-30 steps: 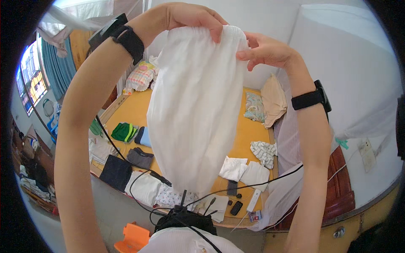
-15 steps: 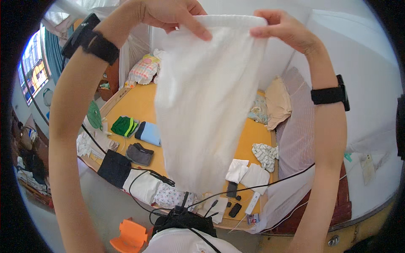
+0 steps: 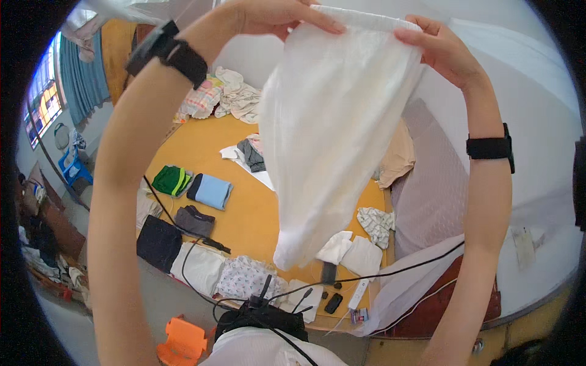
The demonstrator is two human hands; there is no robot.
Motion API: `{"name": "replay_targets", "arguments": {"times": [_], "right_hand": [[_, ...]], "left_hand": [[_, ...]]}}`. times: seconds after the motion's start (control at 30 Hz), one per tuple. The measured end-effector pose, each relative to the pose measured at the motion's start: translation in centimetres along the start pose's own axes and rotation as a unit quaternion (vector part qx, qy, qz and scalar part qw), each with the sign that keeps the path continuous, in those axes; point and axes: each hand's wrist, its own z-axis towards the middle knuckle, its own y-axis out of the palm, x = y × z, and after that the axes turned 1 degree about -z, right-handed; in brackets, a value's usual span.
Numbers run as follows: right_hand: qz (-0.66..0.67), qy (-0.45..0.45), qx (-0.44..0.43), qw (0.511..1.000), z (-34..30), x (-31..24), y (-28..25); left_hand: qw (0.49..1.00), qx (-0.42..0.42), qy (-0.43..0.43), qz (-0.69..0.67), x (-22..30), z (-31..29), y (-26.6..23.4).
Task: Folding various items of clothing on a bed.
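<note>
A pair of white pants (image 3: 342, 122) hangs in front of me, its elastic waistband on top and the cloth narrowing toward the bottom. My left hand (image 3: 293, 17) pinches one end of the waistband between thumb and fingers. At the other end my right hand (image 3: 436, 46) grips the band, thumb in front. Both arms are raised high, a black strap around each wrist. The lower tip of the pants hangs above the yellow bed mat (image 3: 244, 213), hiding part of it.
Folded clothes lie along the bed's left and near sides: green (image 3: 172, 179), light blue (image 3: 210, 191), dark grey (image 3: 194, 221), black (image 3: 159, 243), and patterned white (image 3: 244, 276). A grey-and-white heap (image 3: 250, 155) lies farther back. Black cables (image 3: 366, 277) cross before me; an orange chair (image 3: 182, 340) stands below.
Both hands have shifted right with the white pants, and the waistband now slants down to the right. The view has turned, showing the heap of clothes behind.
</note>
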Motion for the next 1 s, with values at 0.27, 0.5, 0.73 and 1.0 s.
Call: {"name": "replay_targets", "arguments": {"times": [0.27,0.5,0.73,1.0], "right_hand": [[-0.127,0.079,0.039,0.988,-2.5,-0.4,-1.4],[-0.078,0.176,-0.061,0.979,-0.2,-2.4,-0.3],[0.153,0.228,-0.016,0.962,4.6,-0.6,-0.6],[0.403,0.188,0.085,0.891,8.0,4.9,-7.5]], "left_hand": [[0.994,-0.047,0.089,-0.03,4.3,3.2,-0.7],[0.991,-0.058,0.099,-0.068,4.5,5.1,0.6],[0.971,0.191,0.146,-0.011,2.3,1.7,0.9],[0.997,-0.035,-0.07,0.02,-4.6,-7.8,9.1]]}}
